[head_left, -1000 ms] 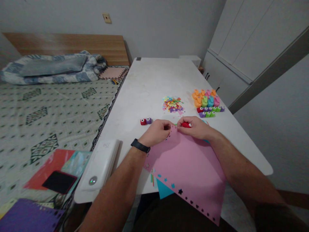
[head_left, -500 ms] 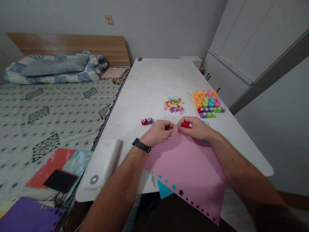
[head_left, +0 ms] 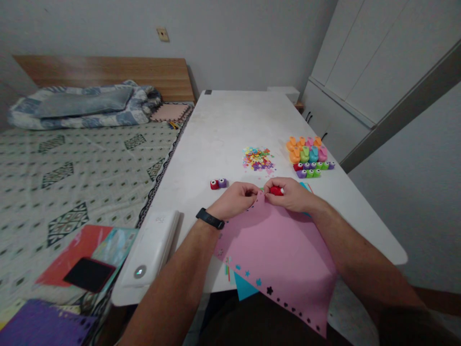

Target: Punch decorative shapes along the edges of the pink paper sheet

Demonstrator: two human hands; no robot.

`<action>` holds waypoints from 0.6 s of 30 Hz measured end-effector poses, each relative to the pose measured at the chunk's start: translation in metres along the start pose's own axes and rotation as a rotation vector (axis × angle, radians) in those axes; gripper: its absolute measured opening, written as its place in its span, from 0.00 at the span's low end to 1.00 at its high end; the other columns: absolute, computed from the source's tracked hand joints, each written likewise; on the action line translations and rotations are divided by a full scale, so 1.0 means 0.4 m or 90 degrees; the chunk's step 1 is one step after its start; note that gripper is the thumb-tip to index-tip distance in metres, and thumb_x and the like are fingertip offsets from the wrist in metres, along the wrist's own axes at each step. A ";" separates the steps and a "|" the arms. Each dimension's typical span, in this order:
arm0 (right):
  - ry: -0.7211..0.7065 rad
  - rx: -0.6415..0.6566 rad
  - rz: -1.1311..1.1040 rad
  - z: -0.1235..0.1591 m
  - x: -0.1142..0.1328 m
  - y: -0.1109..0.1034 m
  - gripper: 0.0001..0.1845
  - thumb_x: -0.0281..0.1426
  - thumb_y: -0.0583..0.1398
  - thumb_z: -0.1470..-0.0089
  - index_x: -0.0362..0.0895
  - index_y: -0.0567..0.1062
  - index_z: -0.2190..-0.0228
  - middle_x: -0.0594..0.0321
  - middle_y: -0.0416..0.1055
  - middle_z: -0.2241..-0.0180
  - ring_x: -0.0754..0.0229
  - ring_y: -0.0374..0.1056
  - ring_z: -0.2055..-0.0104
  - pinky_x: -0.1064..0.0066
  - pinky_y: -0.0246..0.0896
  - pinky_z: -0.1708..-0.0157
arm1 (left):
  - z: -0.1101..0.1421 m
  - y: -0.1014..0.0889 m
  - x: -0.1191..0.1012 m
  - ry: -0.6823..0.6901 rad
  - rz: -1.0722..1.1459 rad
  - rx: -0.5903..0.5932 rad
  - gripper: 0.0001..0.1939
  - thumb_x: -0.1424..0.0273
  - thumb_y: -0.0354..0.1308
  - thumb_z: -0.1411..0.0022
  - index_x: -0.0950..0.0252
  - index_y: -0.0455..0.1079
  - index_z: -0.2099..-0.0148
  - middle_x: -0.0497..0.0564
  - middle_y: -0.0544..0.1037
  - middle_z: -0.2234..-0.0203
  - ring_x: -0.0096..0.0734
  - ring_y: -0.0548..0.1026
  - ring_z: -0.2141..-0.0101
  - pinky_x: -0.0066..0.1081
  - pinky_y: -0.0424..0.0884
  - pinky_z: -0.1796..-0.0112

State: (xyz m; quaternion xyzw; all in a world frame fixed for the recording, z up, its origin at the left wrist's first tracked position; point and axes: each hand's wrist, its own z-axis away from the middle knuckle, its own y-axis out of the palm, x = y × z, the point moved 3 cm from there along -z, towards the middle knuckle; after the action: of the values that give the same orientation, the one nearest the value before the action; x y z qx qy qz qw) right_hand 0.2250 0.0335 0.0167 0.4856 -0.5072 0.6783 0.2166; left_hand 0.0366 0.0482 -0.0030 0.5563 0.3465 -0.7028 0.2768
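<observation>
Pink paper (head_left: 277,245) hangs over the desk's (head_left: 223,125) near edge. The left hand (head_left: 237,198) pinches its tip; the right hand (head_left: 292,194) grips a red punch (head_left: 276,191). Best hold that tip flat.

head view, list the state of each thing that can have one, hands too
left hand: closed, fingers pinching the sheet's edge
right hand: closed around the red punch
pink sheet: held up near one corner, shaped holes along its edges
red punch: in the grip, partly hidden
paper cutouts: loose, in a pile
white device: small display lit
phone: lying flat, screen dark
purple sheet: holes punched
</observation>
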 end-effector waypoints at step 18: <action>0.001 -0.070 0.009 -0.002 -0.006 -0.022 0.08 0.34 0.62 0.48 0.43 0.77 0.67 0.65 0.72 0.70 0.63 0.64 0.69 0.70 0.58 0.66 | -0.039 -0.021 0.008 -0.014 0.043 -0.114 0.12 0.63 0.61 0.42 0.67 0.76 0.62 0.47 0.76 0.74 0.23 0.69 0.75 0.24 0.63 0.72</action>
State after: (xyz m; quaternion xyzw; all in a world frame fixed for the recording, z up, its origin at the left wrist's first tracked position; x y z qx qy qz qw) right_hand 0.2324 0.0383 0.0187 0.4688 -0.5470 0.6512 0.2387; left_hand 0.0384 0.0656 -0.0065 0.5327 0.3859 -0.6654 0.3529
